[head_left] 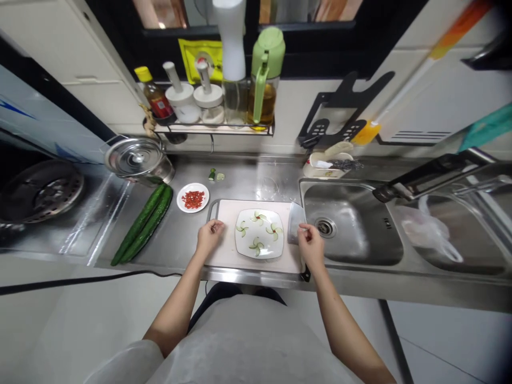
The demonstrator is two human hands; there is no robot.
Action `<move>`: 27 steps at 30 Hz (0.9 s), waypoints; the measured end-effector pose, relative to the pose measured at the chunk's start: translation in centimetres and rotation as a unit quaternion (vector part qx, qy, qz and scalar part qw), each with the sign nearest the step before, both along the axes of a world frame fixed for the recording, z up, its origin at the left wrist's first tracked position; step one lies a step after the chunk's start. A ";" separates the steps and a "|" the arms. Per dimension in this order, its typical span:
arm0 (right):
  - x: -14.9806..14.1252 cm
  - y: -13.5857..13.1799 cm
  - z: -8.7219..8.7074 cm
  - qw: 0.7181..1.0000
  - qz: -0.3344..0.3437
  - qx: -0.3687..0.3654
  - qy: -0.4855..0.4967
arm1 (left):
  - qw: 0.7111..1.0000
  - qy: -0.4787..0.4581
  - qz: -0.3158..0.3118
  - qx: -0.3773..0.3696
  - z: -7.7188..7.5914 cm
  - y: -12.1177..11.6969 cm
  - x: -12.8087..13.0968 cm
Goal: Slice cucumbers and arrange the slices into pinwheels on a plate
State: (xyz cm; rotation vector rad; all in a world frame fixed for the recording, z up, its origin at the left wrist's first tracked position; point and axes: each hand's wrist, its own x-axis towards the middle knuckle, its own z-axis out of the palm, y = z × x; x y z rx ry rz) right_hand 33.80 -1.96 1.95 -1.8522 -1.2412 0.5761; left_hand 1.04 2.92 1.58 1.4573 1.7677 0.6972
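A white square plate (259, 252) rests on a pale cutting board (224, 256), with cucumber slices (256, 246) fanned out in several pinwheels. Small red bits mark the centres of some of them. My left hand (208, 237) hovers at the board's left side, fingers curled and closed toward the thumb. My right hand (312, 245) is beside the blade of a cleaver (295, 221) at the board's right edge, its fingertips pinched together. Whether anything small is in either pinch I cannot make out. Chopped red pieces (193, 199) lie on a small white dish (181, 205) behind my left hand.
Two whole cucumbers (146, 226) lie left on the steel counter, before a lidded pot (138, 160). Cucumber scraps (212, 174) sit farther back. The sink (356, 229) adjoins the board on the right, under a faucet (424, 178). A rack (240, 132) holds bottles and jars.
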 end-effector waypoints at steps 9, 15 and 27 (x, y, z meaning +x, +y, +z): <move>-0.8 0.1 0.8 1.000 -0.004 0.005 -0.003 | 0.971 0.218 0.096 -0.018 1.5 5.1 -6.4; -0.8 -0.1 -0.1 1.000 -0.003 0.010 0.009 | 0.943 0.303 0.107 -0.086 0.6 7.1 -8.3; -1.4 -0.5 -0.2 1.000 -0.009 -0.018 -0.007 | 0.943 0.314 0.088 -0.075 -1.0 9.2 -9.1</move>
